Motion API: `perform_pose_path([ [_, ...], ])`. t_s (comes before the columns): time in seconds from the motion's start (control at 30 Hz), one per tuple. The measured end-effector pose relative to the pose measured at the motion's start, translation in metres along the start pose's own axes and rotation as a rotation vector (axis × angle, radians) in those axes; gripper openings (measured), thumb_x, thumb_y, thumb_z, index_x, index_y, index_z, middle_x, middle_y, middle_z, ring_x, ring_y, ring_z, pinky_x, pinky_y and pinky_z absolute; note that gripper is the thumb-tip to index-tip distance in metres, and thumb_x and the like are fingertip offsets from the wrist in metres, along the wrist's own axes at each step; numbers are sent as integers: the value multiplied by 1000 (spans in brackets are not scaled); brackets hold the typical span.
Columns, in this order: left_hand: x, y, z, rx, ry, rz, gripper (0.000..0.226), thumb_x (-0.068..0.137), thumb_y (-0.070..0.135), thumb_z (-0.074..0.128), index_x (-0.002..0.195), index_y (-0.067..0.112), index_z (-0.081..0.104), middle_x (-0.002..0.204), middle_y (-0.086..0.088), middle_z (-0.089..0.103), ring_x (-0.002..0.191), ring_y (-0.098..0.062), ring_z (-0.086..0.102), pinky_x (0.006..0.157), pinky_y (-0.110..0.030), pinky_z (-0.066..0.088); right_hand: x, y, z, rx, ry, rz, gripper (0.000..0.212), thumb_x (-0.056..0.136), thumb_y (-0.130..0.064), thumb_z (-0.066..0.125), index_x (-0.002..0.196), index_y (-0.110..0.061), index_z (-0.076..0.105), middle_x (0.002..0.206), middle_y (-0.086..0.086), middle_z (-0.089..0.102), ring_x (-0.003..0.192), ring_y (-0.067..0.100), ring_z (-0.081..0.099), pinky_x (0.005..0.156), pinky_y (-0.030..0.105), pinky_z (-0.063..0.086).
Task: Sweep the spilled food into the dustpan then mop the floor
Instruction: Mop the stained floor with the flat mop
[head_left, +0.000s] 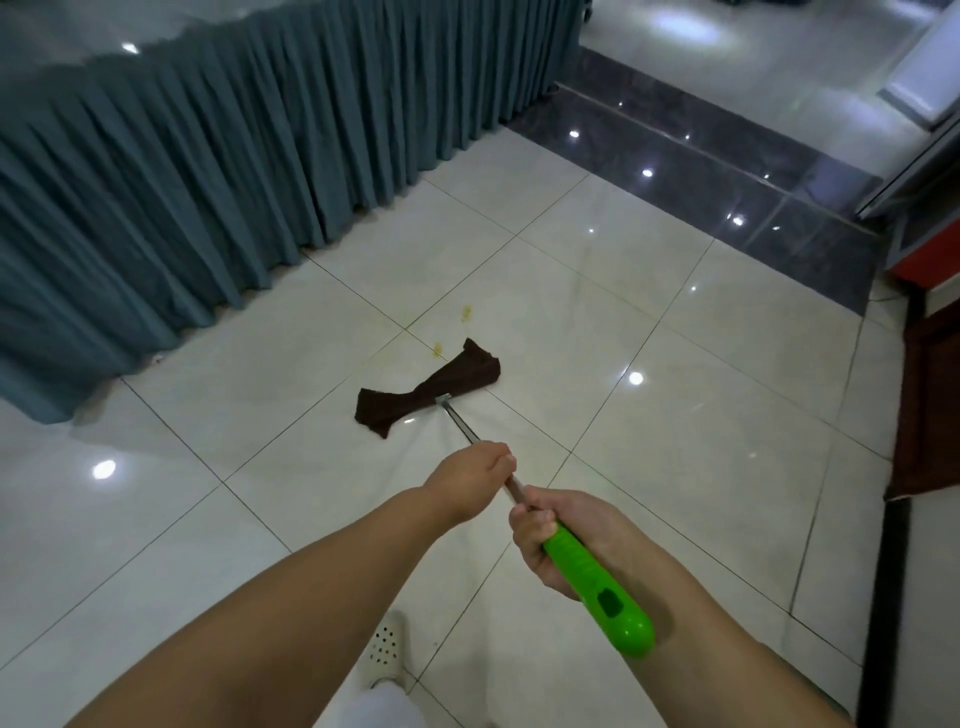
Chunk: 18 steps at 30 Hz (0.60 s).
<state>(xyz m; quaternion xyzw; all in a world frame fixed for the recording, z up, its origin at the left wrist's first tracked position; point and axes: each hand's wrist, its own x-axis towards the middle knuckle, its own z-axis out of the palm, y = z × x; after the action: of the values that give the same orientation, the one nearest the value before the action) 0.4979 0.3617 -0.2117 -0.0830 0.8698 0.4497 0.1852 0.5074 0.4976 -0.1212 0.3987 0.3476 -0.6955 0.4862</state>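
Note:
A mop with a dark brown cloth head (428, 387) lies flat on the white tiled floor (649, 415). Its metal pole (460, 422) runs back to a bright green handle (597, 587). My left hand (470, 480) grips the pole further down. My right hand (545, 535) grips the top of the green handle. Two small yellowish food stains sit just beyond the mop head, one (438, 348) near its far end and another (466, 312) a little further away. No dustpan is in view.
A table draped in a pleated teal skirt (218, 171) runs along the left and back. A dark glossy tile strip (701, 171) crosses at the right rear. A dark wooden and red piece of furniture (930, 395) stands at the right edge. My white perforated shoe (387, 649) is below.

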Motion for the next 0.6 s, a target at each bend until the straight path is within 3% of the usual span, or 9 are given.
perform_pose_path([
  [0.13,-29,14,36,-44,-64,42,29,95,18,38,76,15,61,94,-8,58,94,-24,55,88,-41,43,-32,17,-34,47,-29,54,17,97,-11,47,83,-4,53,61,2,38,28,10,38,28,13,37],
  [0.27,-59,23,60,-221,-48,20,29,85,29,40,58,22,51,70,8,51,70,-9,48,77,-34,41,-54,36,-54,103,-76,94,15,96,-7,44,82,-6,52,62,0,34,27,11,38,27,14,36],
  [0.47,-92,25,61,-346,-66,28,27,76,33,37,54,20,42,60,7,41,63,-11,37,68,-29,33,-70,52,-57,138,-134,164,13,94,-4,43,90,-10,54,57,1,37,26,11,40,27,14,37],
  [0.6,-101,18,55,-337,-71,19,30,80,34,35,52,25,41,53,10,44,58,-5,39,62,-22,34,-75,57,-50,112,-145,211,19,80,6,49,90,-9,55,58,-2,36,26,11,40,27,14,37],
])
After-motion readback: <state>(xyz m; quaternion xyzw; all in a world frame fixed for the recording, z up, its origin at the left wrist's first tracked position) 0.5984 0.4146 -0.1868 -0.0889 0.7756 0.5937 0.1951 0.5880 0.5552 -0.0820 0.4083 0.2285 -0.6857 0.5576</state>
